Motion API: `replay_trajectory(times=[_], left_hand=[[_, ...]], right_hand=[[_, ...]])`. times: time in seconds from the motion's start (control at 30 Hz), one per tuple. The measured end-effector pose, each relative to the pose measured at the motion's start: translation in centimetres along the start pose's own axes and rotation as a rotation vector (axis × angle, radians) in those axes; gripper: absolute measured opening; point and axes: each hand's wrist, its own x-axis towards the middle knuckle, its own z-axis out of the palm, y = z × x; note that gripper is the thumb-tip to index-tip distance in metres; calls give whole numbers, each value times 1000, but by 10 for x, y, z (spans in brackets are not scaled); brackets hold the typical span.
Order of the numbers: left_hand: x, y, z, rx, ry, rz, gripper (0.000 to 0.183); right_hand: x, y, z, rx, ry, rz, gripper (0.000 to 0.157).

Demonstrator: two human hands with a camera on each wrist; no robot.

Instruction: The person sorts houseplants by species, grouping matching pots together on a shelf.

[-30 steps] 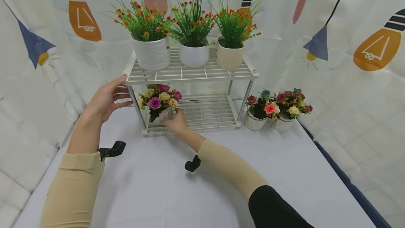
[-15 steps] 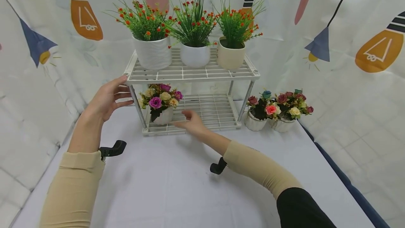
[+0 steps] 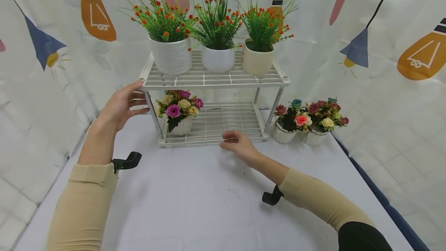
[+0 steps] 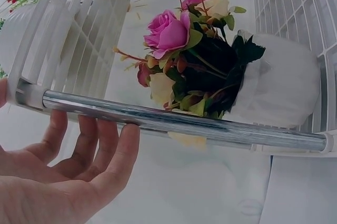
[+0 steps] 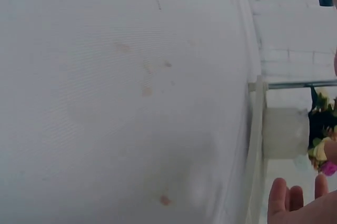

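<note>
At the left front corner of a white two-tier wire shelf (image 3: pixel 212 86), my left hand (image 3: pixel 120 105) steadies the rack. In the left wrist view its bent fingers (image 4: pixel 118 155) meet the silver post (image 4: pixel 184 121) just under the top tier. A small white pot (image 3: pixel 182 126) with purple and cream flowers (image 3: pixel 179 107) stands upright on the lower tier's left side. My right hand (image 3: pixel 240 148) hovers by the shelf's front edge, fingers loosely bent and holding nothing. In the right wrist view, part of that hand (image 5: pixel 303 203) shows below the potted flowers.
On the top tier stand a textured white pot (image 3: pixel 171 57), a smooth white pot (image 3: pixel 218 59) and a cream pot (image 3: pixel 258 59), all with grassy red-flowered plants. Two small flower pots, one left (image 3: pixel 283 133) and one right (image 3: pixel 314 136), sit on the white table (image 3: pixel 195 204) right of the shelf.
My right hand has let go of the small white flower pot and drawn back to the right, out of the lower tier. The left hand stays at the shelf corner.
</note>
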Motion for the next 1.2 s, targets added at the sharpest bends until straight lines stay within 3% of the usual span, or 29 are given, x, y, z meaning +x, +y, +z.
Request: replay_trajectory(times=[0.2,0.5,0.77,0.93,1.2], left_hand=[[0,-1,1,25,6,2,49],[1,0,2,42,9,-3,59],[0,1,2,47,17,-14,57],[-1,-1,1,13,9,-6,47],[-1,1,2,32,18,-9,56]], right_hand=[[-25,13,-29,65,124,21,38],[-46,31,-64,132,442,70,45],[-46,39,-84,229,748,127,72],[-41,43,-96,233,861,103,83],[-27,54,-115,271,937,63,97]])
